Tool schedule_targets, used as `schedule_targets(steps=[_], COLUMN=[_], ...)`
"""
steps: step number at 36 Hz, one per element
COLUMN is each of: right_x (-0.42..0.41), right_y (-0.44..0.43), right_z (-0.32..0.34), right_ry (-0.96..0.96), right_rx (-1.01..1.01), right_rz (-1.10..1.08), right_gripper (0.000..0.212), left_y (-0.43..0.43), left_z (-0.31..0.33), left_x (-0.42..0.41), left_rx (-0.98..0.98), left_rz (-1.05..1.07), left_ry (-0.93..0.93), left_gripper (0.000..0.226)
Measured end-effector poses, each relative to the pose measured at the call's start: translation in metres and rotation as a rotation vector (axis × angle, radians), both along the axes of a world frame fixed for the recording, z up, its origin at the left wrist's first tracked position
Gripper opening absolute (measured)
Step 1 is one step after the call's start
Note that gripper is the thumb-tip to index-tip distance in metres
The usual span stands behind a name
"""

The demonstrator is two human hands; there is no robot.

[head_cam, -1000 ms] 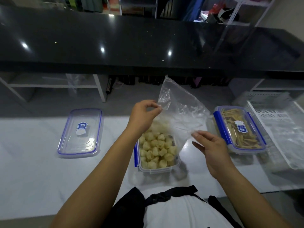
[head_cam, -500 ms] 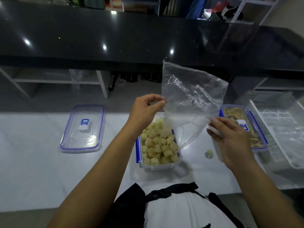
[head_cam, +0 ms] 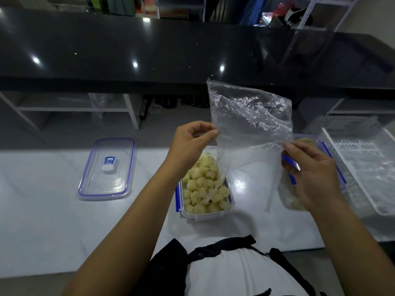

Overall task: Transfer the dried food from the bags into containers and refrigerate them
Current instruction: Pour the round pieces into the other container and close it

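A clear plastic bag [head_cam: 250,116] hangs upside down and looks empty. My left hand [head_cam: 190,144] pinches its left edge and my right hand [head_cam: 307,174] pinches its right edge. Below it an open clear container [head_cam: 205,214] with blue clips is heaped with pale yellow dried food pieces [head_cam: 203,184]. The bag's mouth trails into that container. Its loose lid [head_cam: 106,167] lies flat to the left. A second lidded container [head_cam: 333,167] sits behind my right hand, mostly hidden.
All of this rests on a white counter [head_cam: 42,221]. A white slotted tray [head_cam: 367,165] holding clear plastic stands at the right. A raised black glossy ledge [head_cam: 128,50] runs across the back, with white shelving under it.
Both hands have lifted the bag higher and spread it wide. The last pieces have fallen into the container. One piece that lay on the counter half a second ago is now hidden.
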State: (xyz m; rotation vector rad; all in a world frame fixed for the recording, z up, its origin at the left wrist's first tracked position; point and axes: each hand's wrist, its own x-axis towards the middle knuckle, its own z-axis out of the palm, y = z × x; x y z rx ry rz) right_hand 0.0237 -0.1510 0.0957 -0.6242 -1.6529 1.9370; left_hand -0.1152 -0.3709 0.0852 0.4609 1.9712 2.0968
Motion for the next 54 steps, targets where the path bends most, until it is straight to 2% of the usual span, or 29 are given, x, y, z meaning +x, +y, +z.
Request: schedule_targets(steps=[3,8,17,21,24,30,36,40,43,46,48,49,50,52,54], right_x=[0.002,0.006,0.044,0.078,0.102,0.138,0.146,0.147,0.144,0.137,0.126,0.118,0.11,0.097,0.091], right_y=[0.004,0.005,0.04,0.077,0.111,0.197,0.285,0.341,0.377,0.407,0.419,0.421,0.42,0.417,0.416], right_z=[-0.004,-0.014,0.011,0.023,0.031,0.046,0.046,0.034,0.019,0.006,-0.003,-0.009,-0.018,-0.042,-0.068], right_ry=[0.003,-0.173,-0.168,-0.173,-0.19,-0.315,-0.422,-0.524,-0.648,-0.692,-0.645,-0.636,-0.668,-0.829,-0.992], right_rx=[0.028,0.101,0.148,0.203,0.281,0.338,0.321,0.321,0.335,0.532,0.742,0.836,0.936,1.16,1.3], right_rz=[0.002,-0.027,-0.157,-0.238,-0.307,-0.398,-0.389,-0.331,-0.285,-0.257,-0.123,-0.013,0.112,0.357,0.554], right_gripper=[0.015,0.013,0.017,0.017,0.021,0.004,0.003,0.009,0.012,0.027,0.043,0.049,0.055,0.064,0.067], left_y=[0.001,0.009,0.047,0.093,0.134,0.223,0.309,0.354,0.376,0.397,0.415,0.426,0.44,0.464,0.482], left_z=[0.003,-0.004,-0.01,-0.012,-0.008,0.01,0.019,0.01,0.0,-0.007,-0.006,-0.007,-0.01,-0.024,-0.044], left_x=[0.002,0.009,0.035,0.057,0.074,0.1,0.119,0.124,0.126,0.125,0.121,0.119,0.118,0.116,0.117], left_rx=[-0.02,-0.102,-0.085,-0.043,-0.012,-0.054,-0.122,-0.241,-0.418,-0.617,-0.624,-0.649,-0.714,-0.969,-1.249], left_rz=[-0.004,0.001,-0.057,-0.162,-0.259,-0.391,-0.424,-0.426,-0.364,-0.167,-0.073,-0.095,-0.17,-0.381,-0.578], left_ry=[0.006,-0.036,-0.029,-0.047,-0.032,0.0,-0.018,-0.03,-0.023,0.176,0.376,0.461,0.53,0.634,0.683], left_gripper=[0.014,0.008,0.006,0.006,0.016,0.01,0.011,0.012,0.024,0.026,0.016,0.02,0.034,0.059,0.067])
